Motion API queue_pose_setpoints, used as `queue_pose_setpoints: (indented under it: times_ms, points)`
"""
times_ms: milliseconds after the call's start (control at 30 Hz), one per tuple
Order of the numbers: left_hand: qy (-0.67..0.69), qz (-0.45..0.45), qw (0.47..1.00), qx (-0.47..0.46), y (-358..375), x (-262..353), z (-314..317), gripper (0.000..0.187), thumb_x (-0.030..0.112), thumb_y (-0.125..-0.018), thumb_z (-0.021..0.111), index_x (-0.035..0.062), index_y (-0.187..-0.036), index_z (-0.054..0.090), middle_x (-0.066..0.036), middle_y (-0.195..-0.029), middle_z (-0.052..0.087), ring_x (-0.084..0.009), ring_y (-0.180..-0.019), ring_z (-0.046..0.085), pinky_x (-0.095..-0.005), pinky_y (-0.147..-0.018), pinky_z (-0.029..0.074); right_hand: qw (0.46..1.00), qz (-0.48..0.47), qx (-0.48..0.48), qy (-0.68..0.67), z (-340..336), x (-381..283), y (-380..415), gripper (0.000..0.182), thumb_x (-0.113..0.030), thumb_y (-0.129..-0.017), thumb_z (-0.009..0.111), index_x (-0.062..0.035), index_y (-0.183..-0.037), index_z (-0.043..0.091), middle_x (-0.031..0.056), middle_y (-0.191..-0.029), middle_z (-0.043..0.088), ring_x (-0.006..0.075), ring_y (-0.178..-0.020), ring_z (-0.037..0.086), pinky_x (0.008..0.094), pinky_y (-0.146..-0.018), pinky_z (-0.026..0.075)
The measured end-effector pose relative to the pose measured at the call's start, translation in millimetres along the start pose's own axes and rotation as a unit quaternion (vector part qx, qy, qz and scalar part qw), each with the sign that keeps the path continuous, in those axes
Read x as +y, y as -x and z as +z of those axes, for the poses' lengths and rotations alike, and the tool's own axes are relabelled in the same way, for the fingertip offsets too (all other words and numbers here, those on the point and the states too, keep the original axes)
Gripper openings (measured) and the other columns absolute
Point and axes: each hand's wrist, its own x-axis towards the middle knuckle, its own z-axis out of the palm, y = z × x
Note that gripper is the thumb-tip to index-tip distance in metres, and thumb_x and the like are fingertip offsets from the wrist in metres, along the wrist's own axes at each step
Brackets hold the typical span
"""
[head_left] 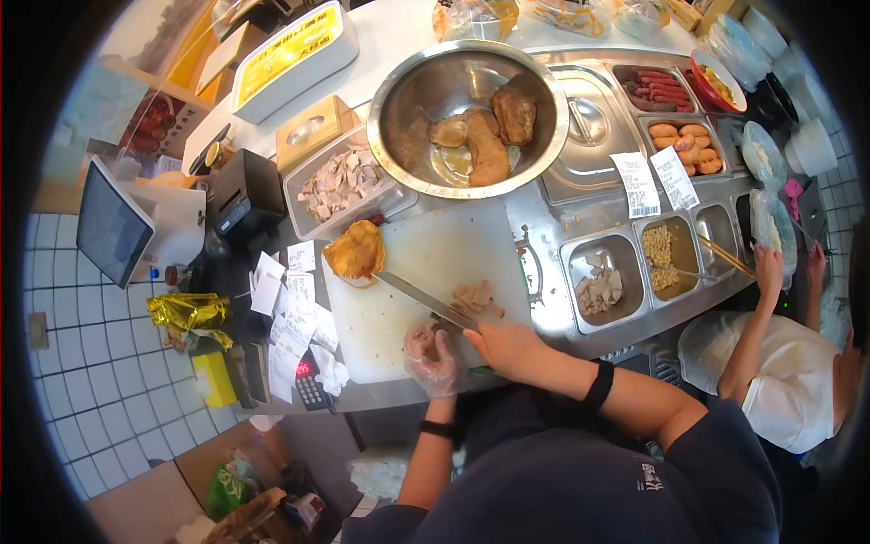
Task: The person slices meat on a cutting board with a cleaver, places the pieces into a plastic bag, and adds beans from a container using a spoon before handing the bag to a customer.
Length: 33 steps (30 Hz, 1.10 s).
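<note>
My right hand (503,347) grips the handle of a long knife (421,297), whose blade slants up and left across the white cutting board (417,236). At the board's near edge my left hand (430,363), in a clear plastic glove, curls round a piece of meat (420,336) close beside the blade; the fingers partly hide it. A few cut meat slices (475,296) lie just beyond the knife, near my right hand. Past the blade's tip, a browned chunk of cooked meat (355,253) rests at the board's far left.
Behind the board stand a steel bowl (385,118) with large meat pieces and a plastic tub (299,195) of chopped meat. Steel food pans (564,272) line the right, receipts (294,317) the left. A co-worker (779,363) at the right handles a plastic bag (770,231).
</note>
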Motion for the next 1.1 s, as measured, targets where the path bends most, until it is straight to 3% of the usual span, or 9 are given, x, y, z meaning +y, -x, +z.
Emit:
queue_pose_setpoints:
  times_ms: [133,200,333,567,667,767,967,1100]
  points:
    - [-0.038,0.044,0.998,0.007,1,-10,2,0.016,0.008,-0.080,0.064,0.0007,-0.077,0.050,-0.020,-0.090,0.056,-0.0358,-0.084,0.055,-0.0420,-0.076,0.045,0.995,-0.098,0.015,-0.005,-31,16,1,0.039,-0.034,-0.095,0.039,-0.0004,-0.084,0.055,0.0236,-0.073,0.060,0.0441,-0.070,0.058,0.0498,-0.064,0.046]
    - [-0.050,0.069,0.996,0.011,0,-9,2,0.015,0.007,-0.080,0.063,0.0006,-0.077,0.050,-0.020,-0.090,0.056,-0.0362,-0.083,0.055,-0.0417,-0.075,0.045,0.998,-0.031,-0.046,-0.014,-51,15,23,0.040,-0.035,-0.095,0.038,0.0002,-0.085,0.055,0.0242,-0.073,0.060,0.0445,-0.071,0.058,0.0505,-0.065,0.045]
    - [-0.024,0.033,0.999,0.003,-2,-3,1,0.016,0.008,-0.080,0.063,0.0008,-0.077,0.049,-0.020,-0.090,0.056,-0.0366,-0.081,0.055,-0.0416,-0.073,0.045,0.991,0.067,-0.119,0.007,-68,-5,47,0.040,-0.034,-0.095,0.038,0.0008,-0.086,0.055,0.0251,-0.072,0.060,0.0448,-0.071,0.057,0.0514,-0.066,0.045]
    - [-0.021,0.031,0.999,0.001,3,-12,2,0.016,0.008,-0.080,0.063,0.0018,-0.077,0.048,-0.021,-0.090,0.055,-0.0368,-0.079,0.055,-0.0424,-0.071,0.045,0.998,0.029,-0.046,-0.030,5,8,-5,0.039,-0.034,-0.095,0.040,0.0009,-0.091,0.058,0.0219,-0.078,0.062,0.0397,-0.075,0.061,0.0479,-0.066,0.049]
    - [-0.021,0.036,0.999,0.005,4,-9,2,0.016,0.008,-0.080,0.063,0.0020,-0.077,0.048,-0.021,-0.089,0.055,-0.0371,-0.079,0.055,-0.0430,-0.071,0.045,0.994,-0.093,-0.001,-0.054,-3,29,-23,0.040,-0.034,-0.096,0.038,0.0006,-0.085,0.054,0.0245,-0.077,0.059,0.0434,-0.077,0.056,0.0490,-0.068,0.045]
    - [-0.035,0.046,0.998,0.007,-2,-3,1,0.016,0.007,-0.080,0.063,0.0020,-0.075,0.048,-0.021,-0.088,0.055,-0.0368,-0.079,0.055,-0.0430,-0.071,0.045,0.995,-0.093,-0.007,-0.035,-38,18,-2,0.040,-0.034,-0.096,0.039,0.0003,-0.083,0.054,0.0241,-0.074,0.058,0.0441,-0.073,0.056,0.0489,-0.065,0.045]
    - [-0.022,0.023,0.999,0.004,-1,-4,0,0.015,0.007,-0.080,0.063,0.0011,-0.074,0.050,-0.021,-0.089,0.056,-0.0362,-0.080,0.056,-0.0425,-0.072,0.045,0.995,0.025,-0.098,-0.004,-67,-3,39,0.040,-0.035,-0.095,0.040,0.0001,-0.082,0.054,0.0230,-0.070,0.059,0.0436,-0.067,0.057,0.0477,-0.062,0.046]
    - [-0.006,0.037,0.999,0.003,0,-14,1,0.014,0.007,-0.079,0.063,0.0010,-0.076,0.051,-0.021,-0.088,0.056,-0.0366,-0.079,0.056,-0.0428,-0.072,0.045,0.998,0.009,-0.061,0.023,-35,-15,24,0.040,-0.036,-0.095,0.040,-0.0005,-0.083,0.054,0.0230,-0.070,0.059,0.0424,-0.068,0.058,0.0478,-0.063,0.046]
